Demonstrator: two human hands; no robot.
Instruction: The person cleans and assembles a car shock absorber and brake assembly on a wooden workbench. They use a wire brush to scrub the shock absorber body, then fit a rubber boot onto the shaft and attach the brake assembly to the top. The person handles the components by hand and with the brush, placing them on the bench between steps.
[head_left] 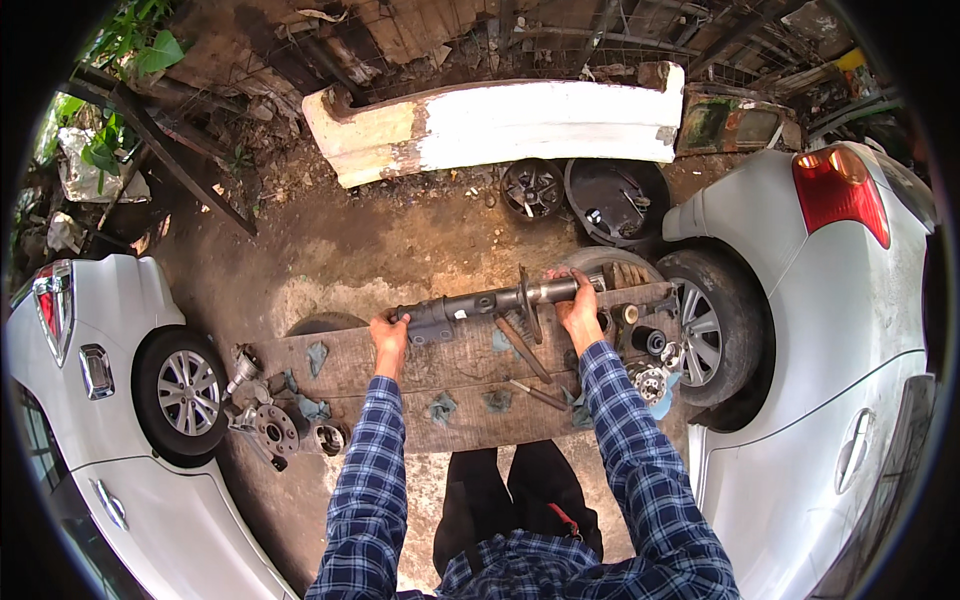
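Observation:
A dark car strut [460, 307] lies level across both my hands, above the wooden bench top. At its bracket end, my left hand [389, 338] is closed around it. My right hand [577, 305] grips the other end, just past the round spring plate [526, 305]. Below the strut, a long wooden-looking handle or bar [524, 349] rests on the boards, and a thin tool [540, 394] lies nearer to me. Several crumpled blue-grey rags [442, 407] are scattered on the bench [370, 372].
Metal hub parts [277, 430] crowd the bench's left end; more parts [648, 341] sit at its right end. Silver cars stand on both sides, with a wheel [182, 393] left and a wheel [703, 325] right. Beyond are a black basin [617, 200] and a white bumper [540, 126].

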